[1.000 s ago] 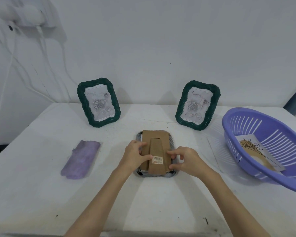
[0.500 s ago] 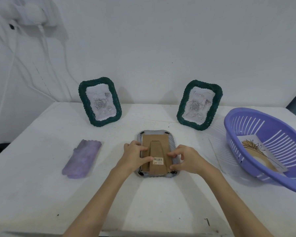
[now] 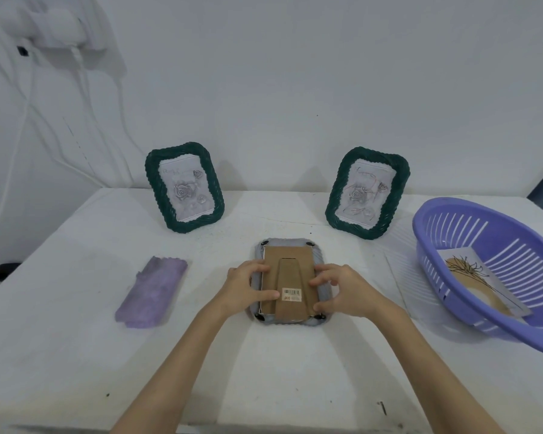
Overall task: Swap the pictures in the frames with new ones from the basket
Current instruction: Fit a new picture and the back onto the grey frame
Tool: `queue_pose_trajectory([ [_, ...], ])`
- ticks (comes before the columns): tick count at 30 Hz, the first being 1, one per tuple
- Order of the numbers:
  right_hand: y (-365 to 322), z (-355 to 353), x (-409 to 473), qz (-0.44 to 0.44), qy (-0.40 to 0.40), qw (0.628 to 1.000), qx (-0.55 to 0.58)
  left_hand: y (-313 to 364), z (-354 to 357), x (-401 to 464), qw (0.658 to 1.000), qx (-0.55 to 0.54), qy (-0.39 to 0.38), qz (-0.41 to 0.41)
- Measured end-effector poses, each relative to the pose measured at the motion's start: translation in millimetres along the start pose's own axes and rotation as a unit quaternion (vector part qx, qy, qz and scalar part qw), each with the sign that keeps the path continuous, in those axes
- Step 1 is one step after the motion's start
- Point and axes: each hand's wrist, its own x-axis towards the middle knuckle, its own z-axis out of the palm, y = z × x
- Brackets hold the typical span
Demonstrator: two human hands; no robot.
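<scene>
A plain indoor room, perhaps a home: bare white wall, loose cables at left, cloth-covered table

One head-worn wide-angle camera looks forward and down over the white table, close above both hands meeting at the face-down grey frame, with the white wall beyond.
</scene>
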Motion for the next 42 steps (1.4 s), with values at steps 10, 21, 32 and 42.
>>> queue_pose_trajectory([
  [10,4,3,-3,-0.016,0.030,0.994,0.107,-4,3,-1,0.997,-0.069,0.010,0.012],
  [21,8,0,3,-0.022,0.005,0.995,0.094,3,16,21,0.971,0.220,0.024,0.085],
  [32,6,-3,60,0.024,0.161,0.985,0.061,-5,23,24,0.950,0.290,0.054,0.105],
  [42,9,1,69,-0.007,0.166,0.986,0.030,-7,24,26,0.947,0.297,0.059,0.108],
])
